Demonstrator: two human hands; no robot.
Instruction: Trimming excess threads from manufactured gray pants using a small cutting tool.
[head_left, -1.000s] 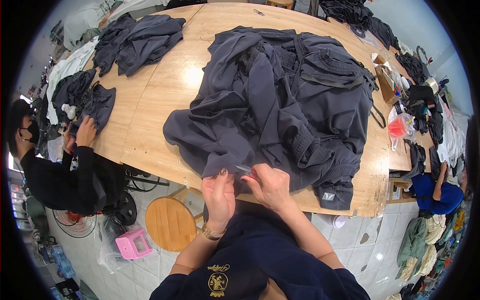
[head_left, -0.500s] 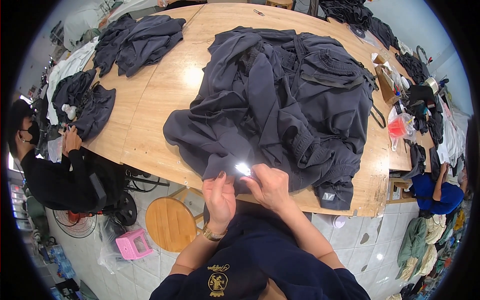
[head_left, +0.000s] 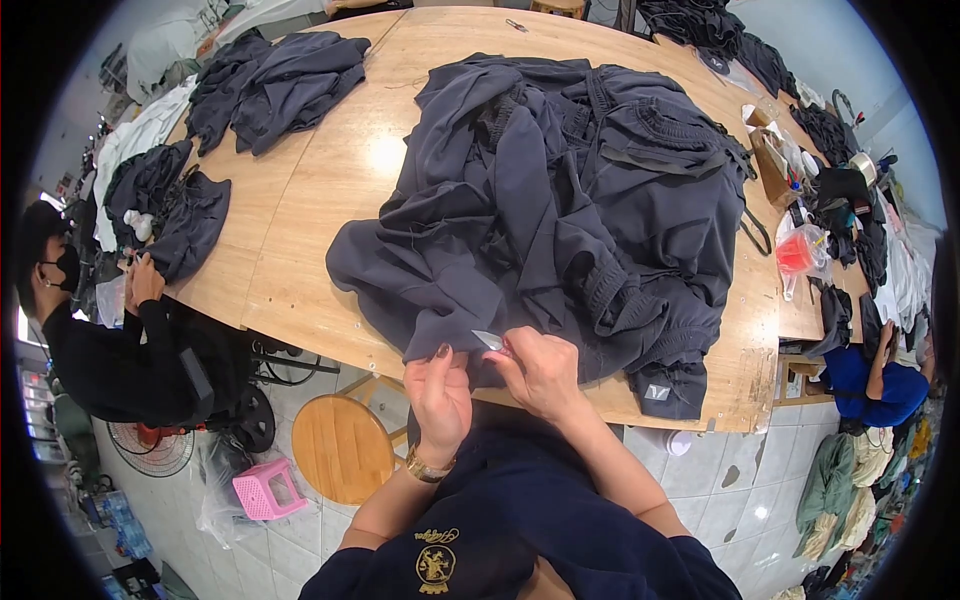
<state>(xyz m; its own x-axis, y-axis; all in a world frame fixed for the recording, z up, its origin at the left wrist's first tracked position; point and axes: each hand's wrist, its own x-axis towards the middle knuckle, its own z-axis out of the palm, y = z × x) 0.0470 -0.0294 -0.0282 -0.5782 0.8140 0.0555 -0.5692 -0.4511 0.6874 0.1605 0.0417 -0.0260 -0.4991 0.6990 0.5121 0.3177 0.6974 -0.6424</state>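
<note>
My left hand pinches the near edge of a dark grey garment between thumb and fingers. Close beside it, my right hand is closed around small thread snips. Their pointed metal blade sticks out toward the upper left, over the cloth by my left fingertips. Most of the handle is hidden in my fist; a bit of pink shows. The garment runs into a big pile of dark trousers with gathered elastic waistbands and cuffs. One trouser end with a small pale patch lies at the table's near edge.
More dark garments lie at the far left of the wooden table. A person in black handles cloth on the left; another in blue sits at right. A red drink bag stands right. A round stool is below left.
The bright glare on the snips' blade has gone, so its pointed shape now shows. Both my hands stay in nearly the same place.
</note>
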